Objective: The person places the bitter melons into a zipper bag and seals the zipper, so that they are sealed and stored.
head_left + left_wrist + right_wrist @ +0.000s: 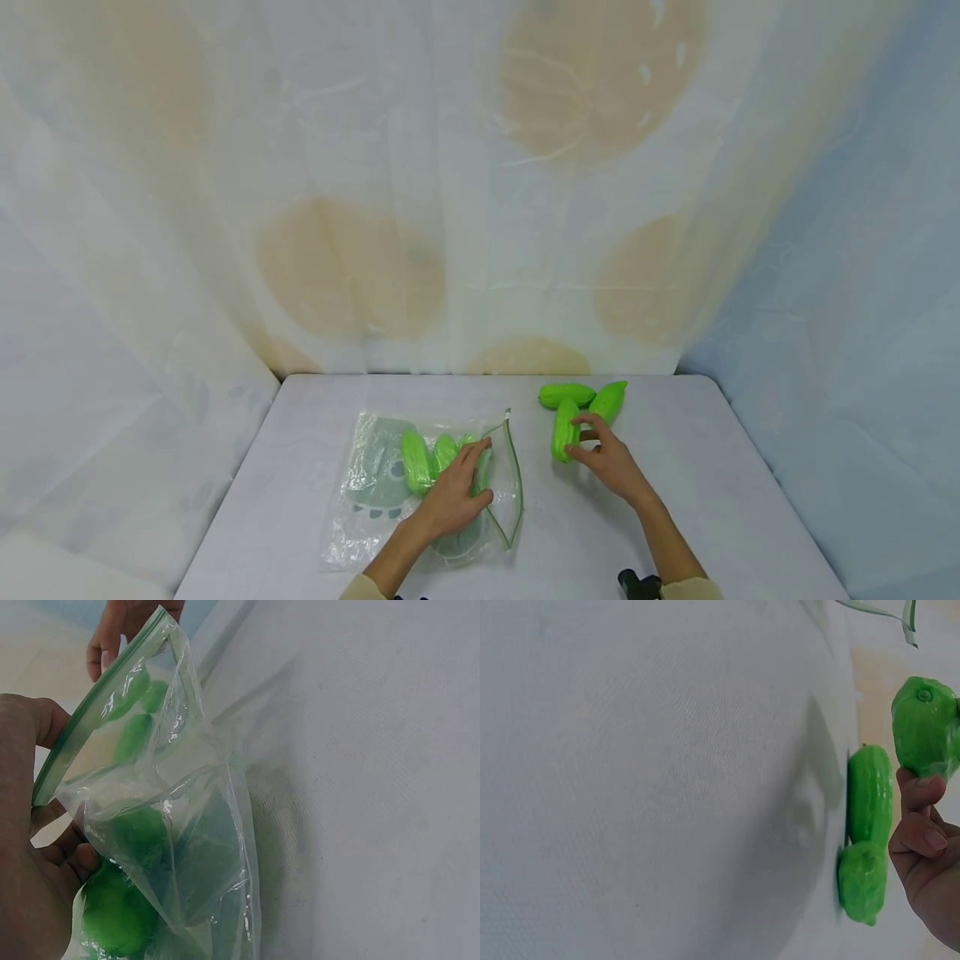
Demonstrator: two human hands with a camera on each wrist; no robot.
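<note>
My left hand [450, 496] holds the near lip of a clear zip bag [202, 817], with thumb and fingers at the green zip strip [97, 705]. The bag lies on the table with its mouth spread toward the right. Inside it are several bright green, ridged, gourd-like vegetables [417, 462], partly hidden by the hand. My right hand [615, 467] grips another green gourd [924, 727] between thumb and fingers, raised over the table in the right wrist view. Beyond it rest two more gourds, one lying sideways [566, 394] and one slanted [609, 401].
A white-covered table [675, 517] carries everything. Patterned curtain sheets [480, 250] hang along its back and both sides. A black object [639, 585] shows at the right wrist. The bag has a printed grey-green cartoon figure [378, 467].
</note>
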